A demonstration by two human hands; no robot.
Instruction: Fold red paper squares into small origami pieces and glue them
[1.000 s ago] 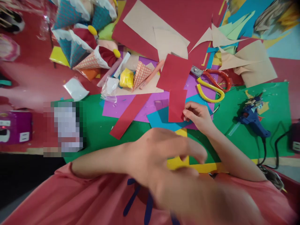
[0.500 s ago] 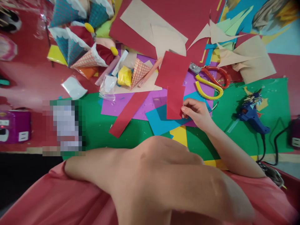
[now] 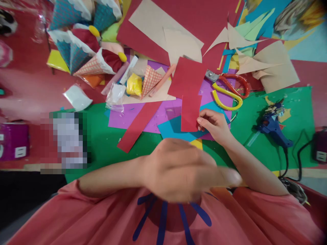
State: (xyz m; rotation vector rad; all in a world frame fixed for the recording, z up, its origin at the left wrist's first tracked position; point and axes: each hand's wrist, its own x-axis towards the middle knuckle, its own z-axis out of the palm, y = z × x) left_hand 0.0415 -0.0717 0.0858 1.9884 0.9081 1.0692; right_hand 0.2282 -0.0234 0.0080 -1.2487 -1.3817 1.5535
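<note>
My right hand (image 3: 213,126) pinches the lower right edge of a small red rectangle (image 3: 191,114), raised over blue and purple sheets. My left hand (image 3: 181,170) is large and blurred in front of my chest, its fingers curled and pointing right; what it holds, if anything, is hidden. Touching the top of the small red piece is a larger red piece (image 3: 187,77). A red strip (image 3: 139,127) lies slantwise to the left. Scissors with red and yellow handles (image 3: 227,86) rest just above my right hand.
A blue glue gun (image 3: 274,127) with a black cord lies on the green sheet (image 3: 301,102) at the right. Cloth cones (image 3: 102,63) are piled at the upper left. Beige scraps (image 3: 276,64) lie at the upper right. A blurred-out rectangular object (image 3: 67,139) is at the left.
My left hand has moved down and away from the camera, uncovering the blue pattern on the shirt. My right hand keeps its hold on the small red piece. The view has shifted slightly.
</note>
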